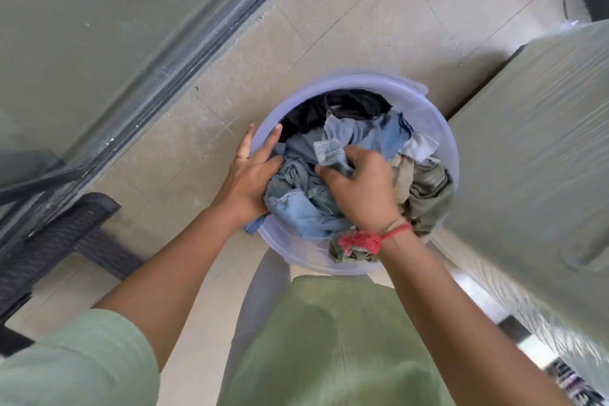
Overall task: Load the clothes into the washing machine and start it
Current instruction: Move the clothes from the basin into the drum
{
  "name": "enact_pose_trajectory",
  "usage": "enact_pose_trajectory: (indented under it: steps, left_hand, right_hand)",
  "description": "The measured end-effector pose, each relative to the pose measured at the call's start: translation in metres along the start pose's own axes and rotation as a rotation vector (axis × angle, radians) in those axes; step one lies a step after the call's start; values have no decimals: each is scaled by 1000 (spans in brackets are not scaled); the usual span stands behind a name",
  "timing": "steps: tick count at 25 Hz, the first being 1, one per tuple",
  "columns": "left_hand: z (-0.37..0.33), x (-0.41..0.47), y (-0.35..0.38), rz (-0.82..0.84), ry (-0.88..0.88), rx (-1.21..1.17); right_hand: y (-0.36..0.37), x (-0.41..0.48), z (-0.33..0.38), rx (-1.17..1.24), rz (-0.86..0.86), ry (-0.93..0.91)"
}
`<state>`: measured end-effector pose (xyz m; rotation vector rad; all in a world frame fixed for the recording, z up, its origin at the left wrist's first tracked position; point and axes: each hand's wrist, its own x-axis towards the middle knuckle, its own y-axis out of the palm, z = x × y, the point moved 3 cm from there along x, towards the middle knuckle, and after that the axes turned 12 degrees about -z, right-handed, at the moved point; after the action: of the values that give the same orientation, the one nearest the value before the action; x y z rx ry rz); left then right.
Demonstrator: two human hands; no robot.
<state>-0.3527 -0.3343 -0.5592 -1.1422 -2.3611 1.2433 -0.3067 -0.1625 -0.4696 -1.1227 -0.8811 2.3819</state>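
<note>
While the clothes (306, 204) lie heaped in the tub (441, 128) on the floor (362, 10), the right hand (362, 188) curls its fingers (324, 171) round a blue-grey fold atop the heap. The left hand (250, 175) rests at the left rim, its nearly straight fingers straddling it and its thumb touching cloth.

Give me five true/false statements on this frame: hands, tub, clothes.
1. The right hand grips a blue-grey garment. True.
2. The tub is empty. False: it is full of clothes.
3. The left hand rests at the tub's left rim. True.
4. The red thread is tied on the left wrist. False: it is on the right wrist.
5. The tub stands on a table. False: it stands on the tiled floor.
</note>
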Motion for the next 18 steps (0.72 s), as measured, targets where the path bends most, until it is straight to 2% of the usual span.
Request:
enact_pose_trajectory:
  steps: [3, 5, 7, 8, 10, 12, 14, 16, 18]
  left_hand:
    - [23, 6, 1, 67, -159, 11]
    - [17, 17, 0, 73, -250, -109]
    - [-12, 7, 2, 61, -263, -159]
    - [-23, 0, 4, 61, -246, -135]
    - [-24, -10, 6, 30, -255, -101]
    - [-11, 1, 2, 7, -392, -154]
    - [-8, 11, -5, -6, -515, -301]
    - [-20, 2, -7, -6, -350, -225]
    - [-20, -18, -3, 36, -275, -128]
  right_hand:
    - [16, 28, -1, 127, -68, 202]
    - [6, 16, 11, 80, -151, 68]
    - [-13, -15, 7, 22, -133, -107]
    - [-19, -24, -3, 5, -107, -124]
    - [-19, -7, -16, -40, -126, -10]
    - [-12, 10, -6, 11, -166, 52]
    - [-7, -11, 12, 152, -148, -31]
    - [-12, -49, 6, 232, -124, -54]
    - [-11, -67, -14, 98, -129, -122]
